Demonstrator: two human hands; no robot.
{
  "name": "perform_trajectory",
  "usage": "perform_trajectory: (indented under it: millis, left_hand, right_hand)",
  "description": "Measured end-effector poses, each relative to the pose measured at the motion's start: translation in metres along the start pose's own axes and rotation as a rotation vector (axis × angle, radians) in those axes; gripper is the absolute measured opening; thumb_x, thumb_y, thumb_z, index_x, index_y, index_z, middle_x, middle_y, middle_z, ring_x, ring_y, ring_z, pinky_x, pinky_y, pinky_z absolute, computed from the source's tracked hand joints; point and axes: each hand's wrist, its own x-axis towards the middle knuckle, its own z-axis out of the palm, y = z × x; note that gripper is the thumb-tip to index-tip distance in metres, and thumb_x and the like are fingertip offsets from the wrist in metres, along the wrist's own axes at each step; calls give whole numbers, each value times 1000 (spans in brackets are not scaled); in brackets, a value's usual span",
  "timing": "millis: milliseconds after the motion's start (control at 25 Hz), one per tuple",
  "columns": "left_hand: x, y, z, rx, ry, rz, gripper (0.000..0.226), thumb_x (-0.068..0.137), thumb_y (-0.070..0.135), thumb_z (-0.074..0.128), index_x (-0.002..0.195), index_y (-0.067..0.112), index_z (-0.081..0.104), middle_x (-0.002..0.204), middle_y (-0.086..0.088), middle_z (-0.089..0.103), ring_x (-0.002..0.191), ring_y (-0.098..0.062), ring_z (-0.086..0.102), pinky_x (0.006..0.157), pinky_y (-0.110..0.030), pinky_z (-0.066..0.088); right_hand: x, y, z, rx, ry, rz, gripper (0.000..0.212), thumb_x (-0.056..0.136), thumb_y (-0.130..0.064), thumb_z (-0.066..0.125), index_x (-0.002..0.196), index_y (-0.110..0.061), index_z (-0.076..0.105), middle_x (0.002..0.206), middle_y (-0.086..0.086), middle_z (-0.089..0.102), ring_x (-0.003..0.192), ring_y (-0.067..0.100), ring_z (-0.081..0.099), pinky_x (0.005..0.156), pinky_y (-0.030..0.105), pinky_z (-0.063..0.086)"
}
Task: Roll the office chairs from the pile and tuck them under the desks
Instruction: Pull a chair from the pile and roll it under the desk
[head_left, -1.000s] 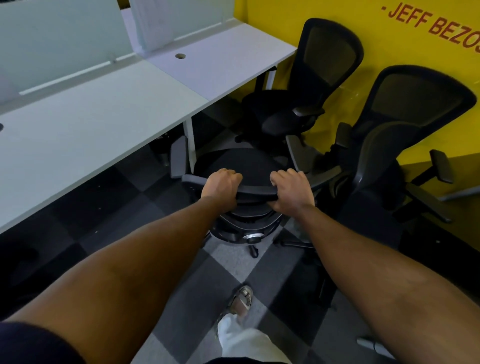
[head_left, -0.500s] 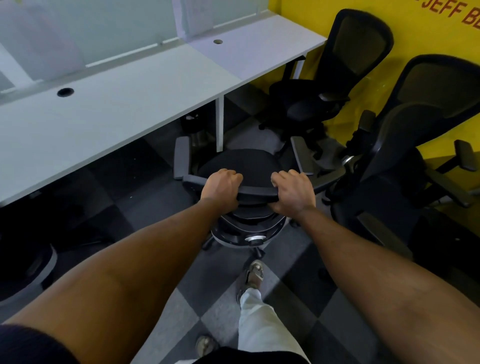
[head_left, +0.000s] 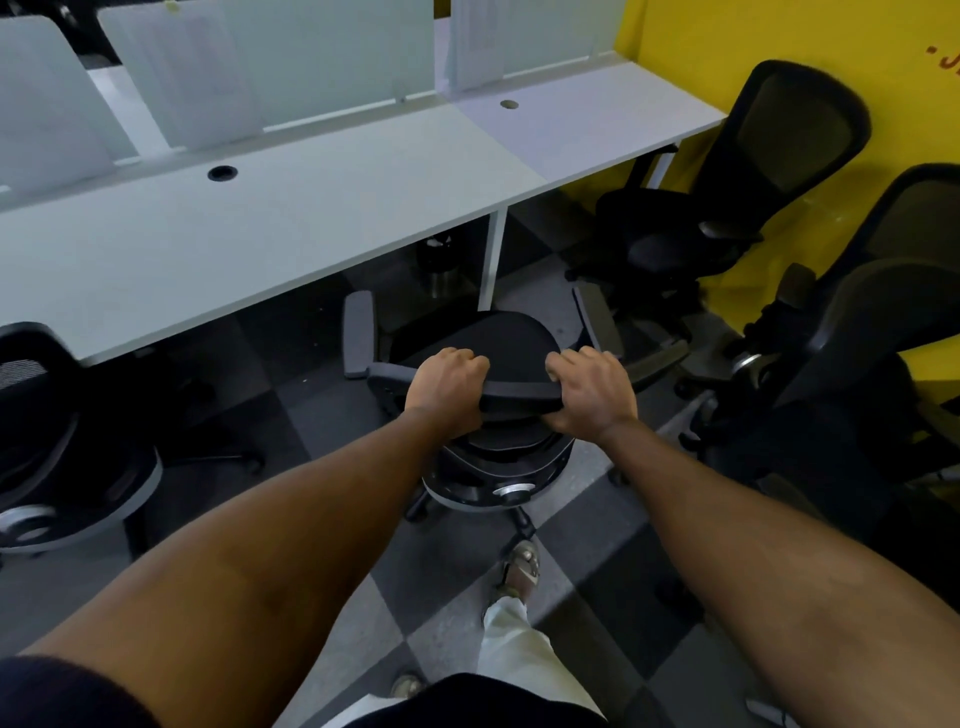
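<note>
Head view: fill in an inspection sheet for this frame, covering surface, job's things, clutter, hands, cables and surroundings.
Surface: white desk with two grommet holes.
Job's things: held chair faces the desk, not yet under it; second chair stands at the desk on the left; piled chairs crowd the wall on the right.
Clutter: dim object under the desk, unidentifiable.
Hands: left hand and right hand both grip the top of the held chair's backrest.
Cables: nothing seen.
Surroundings: yellow wall, checkered carpet, frosted dividers.
</note>
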Motion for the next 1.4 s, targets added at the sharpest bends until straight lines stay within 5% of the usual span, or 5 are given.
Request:
perform_trajectory:
  millis: [200,480,800,1000,1400]
  left_hand:
    - [20,-10,-1,1,37,-28,28,82,30,77,95,24,52,90,5,48,92,-19,57,73,-28,40]
    - [61,-40,-6,-6,35,-119,33,80,36,77,91,28,47,88,8,48,91,-18,57,72,-27,42]
    - [108,-92,-19,53,31,-273,45,75,47,82,89,28,44,87,8,45,93,-21,59,74,-32,46]
    - [132,-105,-22,42,15,-350,50,71,64,79,96,25,58,94,4,58,99,-23,62,82,-36,52]
    - [171,-144,-29,29,-14,-407,62,64,86,67,90,33,46,95,8,59,98,-21,63,79,-35,50]
  right_hand:
    - [35,16,9,28,34,-69,56,60,-55,82,82,-25,39,73,-10,38,67,20,42,62,35,33]
    - [104,30,27,76,82,-128,48,65,-57,76,81,-23,46,73,-6,47,69,22,46,63,38,37]
    - [193,29,54,129,129,-200,54,65,-54,79,82,-27,36,76,-9,36,68,19,40,66,34,28]
    - [228,39,66,115,134,-248,51,65,-55,81,87,-23,48,78,-4,46,73,23,47,67,38,35]
    - [291,42,84,140,182,-319,41,73,-52,73,91,-21,53,82,0,50,75,26,49,70,39,32]
